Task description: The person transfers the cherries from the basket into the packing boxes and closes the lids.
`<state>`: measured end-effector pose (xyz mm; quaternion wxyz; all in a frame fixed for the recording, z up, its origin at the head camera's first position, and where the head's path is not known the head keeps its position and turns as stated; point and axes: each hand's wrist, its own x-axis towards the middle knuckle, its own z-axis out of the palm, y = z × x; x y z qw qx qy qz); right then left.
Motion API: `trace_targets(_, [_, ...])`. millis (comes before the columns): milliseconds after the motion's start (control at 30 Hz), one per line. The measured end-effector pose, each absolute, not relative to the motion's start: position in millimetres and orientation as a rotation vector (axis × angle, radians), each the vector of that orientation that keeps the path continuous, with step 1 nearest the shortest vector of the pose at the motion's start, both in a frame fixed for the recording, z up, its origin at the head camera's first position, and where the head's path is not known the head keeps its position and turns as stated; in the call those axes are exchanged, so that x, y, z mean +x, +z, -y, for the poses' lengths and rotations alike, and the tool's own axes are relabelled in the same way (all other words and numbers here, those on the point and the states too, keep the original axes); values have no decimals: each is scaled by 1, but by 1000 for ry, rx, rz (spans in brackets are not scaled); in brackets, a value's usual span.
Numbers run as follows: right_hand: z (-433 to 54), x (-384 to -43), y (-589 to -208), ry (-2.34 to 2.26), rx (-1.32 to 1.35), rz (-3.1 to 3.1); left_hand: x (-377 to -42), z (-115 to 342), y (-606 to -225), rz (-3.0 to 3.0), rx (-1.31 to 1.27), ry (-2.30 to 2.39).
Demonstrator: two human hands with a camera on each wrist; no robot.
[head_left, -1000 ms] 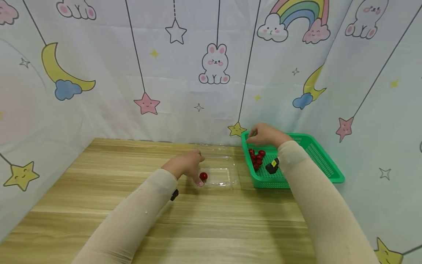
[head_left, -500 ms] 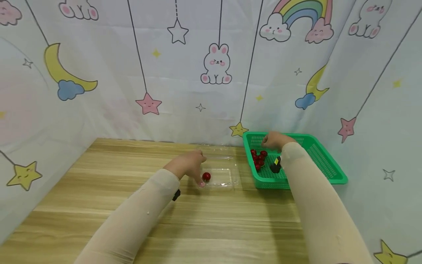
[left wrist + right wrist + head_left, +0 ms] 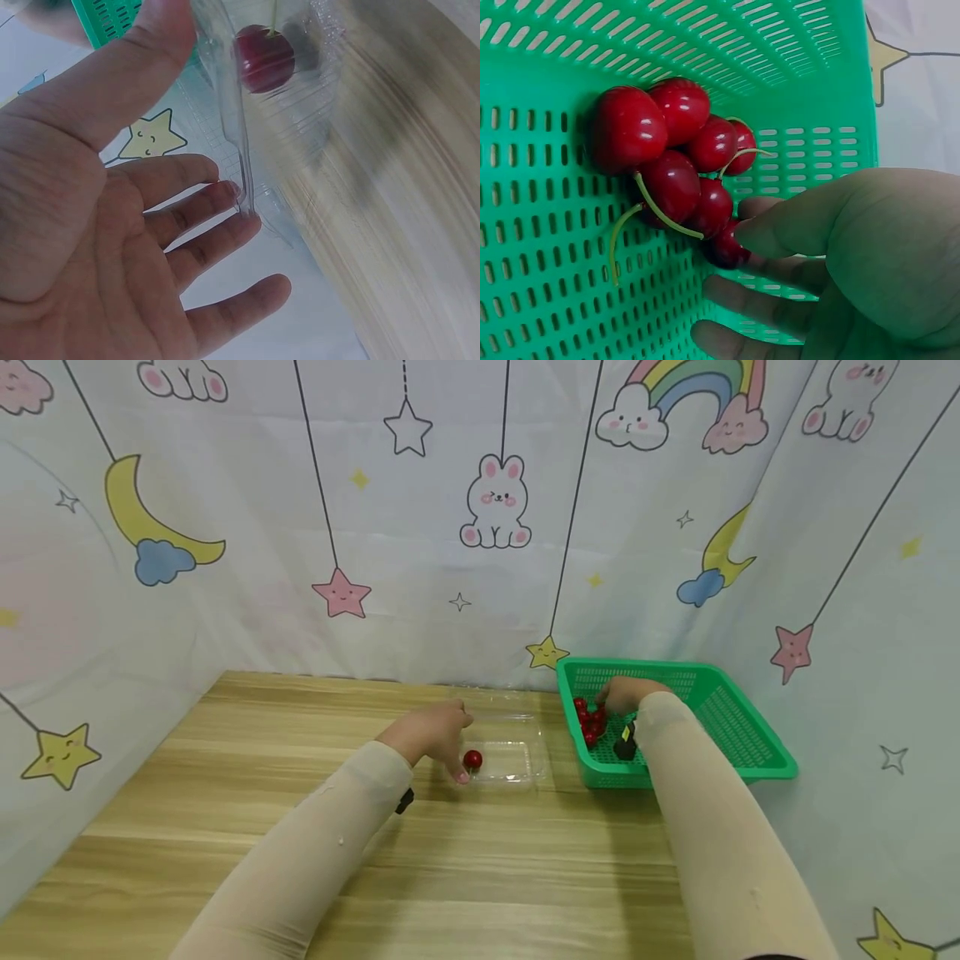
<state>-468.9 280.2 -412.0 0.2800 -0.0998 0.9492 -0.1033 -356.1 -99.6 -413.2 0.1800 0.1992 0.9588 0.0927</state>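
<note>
My left hand (image 3: 431,735) is at the left side of a clear plastic box (image 3: 506,762), its fingers (image 3: 214,244) fairly straight and touching the box's edge. Inside the box, near that hand, lies a single red cherry (image 3: 265,58) with a green stem. My right hand (image 3: 630,695) reaches down into a green basket (image 3: 753,735). There its thumb and fingers close around a dark red cherry (image 3: 726,249) at the end of a cluster. Several other cherries (image 3: 671,184), some with stems, lie together beside it. Part of the gripped cherry is hidden by the thumb.
The box and basket stand side by side on a wood-grain table (image 3: 480,868). A white curtain (image 3: 397,527) printed with stars and rabbits hangs right behind them. The perforated basket walls rise around the right hand.
Inside the basket, my right hand has shifted from the left rim rightward, then lowered to the cherries. My left hand has stayed at the box. The head view has shifted slightly.
</note>
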Motion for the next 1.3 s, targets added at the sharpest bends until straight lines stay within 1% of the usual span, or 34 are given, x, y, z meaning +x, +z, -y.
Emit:
trace_targets(233, [-280, -463, -410, -238, -260, -2560, -355, 99, -409, -2709, 559, 271])
trace_targets(500, [-285, -460, -413, -326, -196, -2586, -355, 98, -408, -2710, 551, 278])
trace_targets(667, [-288, -459, -408, -330, -193, -2610, -355, 97, -409, -2710, 559, 262])
trace_targets(1033, [-282, -450, -380, -261, -235, -2636, -353, 96, -409, -2706, 541, 236])
trace_targets(1300, [-264, -432, -343, -319, -322, -2764, -353, 97, -409, -2714, 564, 217])
